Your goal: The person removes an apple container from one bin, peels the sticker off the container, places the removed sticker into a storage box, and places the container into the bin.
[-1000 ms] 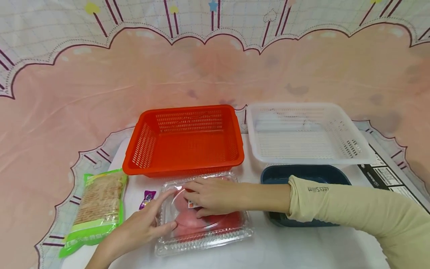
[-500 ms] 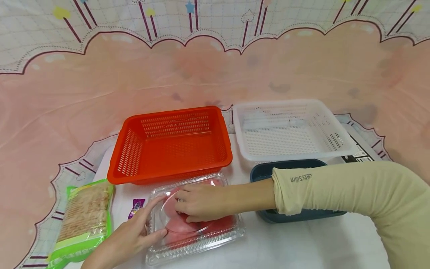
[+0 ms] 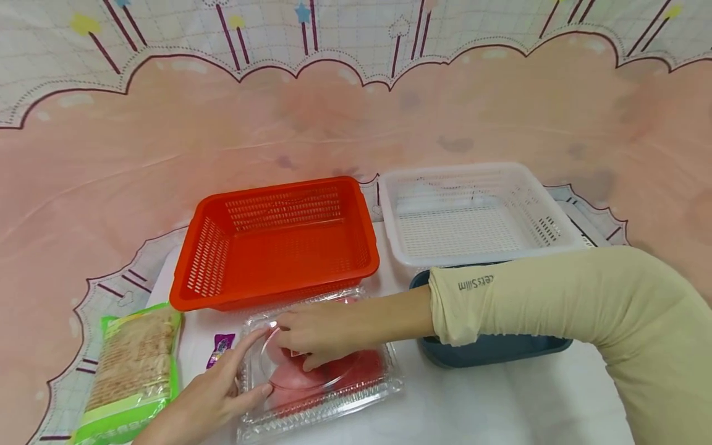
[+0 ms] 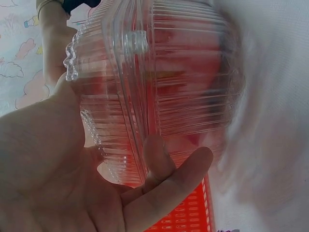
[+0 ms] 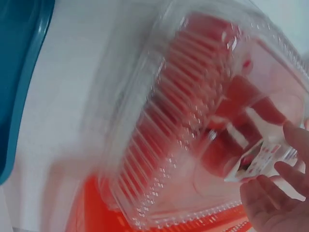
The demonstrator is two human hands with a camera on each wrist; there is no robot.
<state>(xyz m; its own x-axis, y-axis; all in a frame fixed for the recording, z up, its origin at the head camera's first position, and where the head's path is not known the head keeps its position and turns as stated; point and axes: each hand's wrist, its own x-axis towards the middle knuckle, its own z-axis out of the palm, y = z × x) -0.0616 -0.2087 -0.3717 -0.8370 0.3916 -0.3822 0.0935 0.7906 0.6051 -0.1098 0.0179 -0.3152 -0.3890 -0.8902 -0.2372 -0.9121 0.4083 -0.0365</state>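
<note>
A clear plastic clamshell box (image 3: pixel 328 398) with reddish-pink contents (image 3: pixel 358 368) lies on the white tabletop. My left hand (image 3: pixel 203 398) holds its left side, thumb and index finger on the lid. In the left wrist view, two fingertips (image 4: pixel 159 157) reach past the ribbed rim down the side. My right hand (image 3: pixel 322 330) reaches across from the right and rests on the lid. The right wrist view shows its spread fingertips (image 5: pixel 270 188) at a small printed label (image 5: pixel 258 162). In the head view, that label is mostly hidden under the hand.
Behind the box stand a red basket (image 3: pixel 278 247) and a white basket (image 3: pixel 461 235). A dark blue basin (image 3: pixel 484 352) sits partly under my right sleeve. To the left lie a green-edged food packet (image 3: pixel 130 364) and a small purple wrapped piece (image 3: pixel 220 347).
The whole scene has shifted left in the head view. My left hand keeps its place on the box. My right fingers have stayed at the label, covering more of it.
</note>
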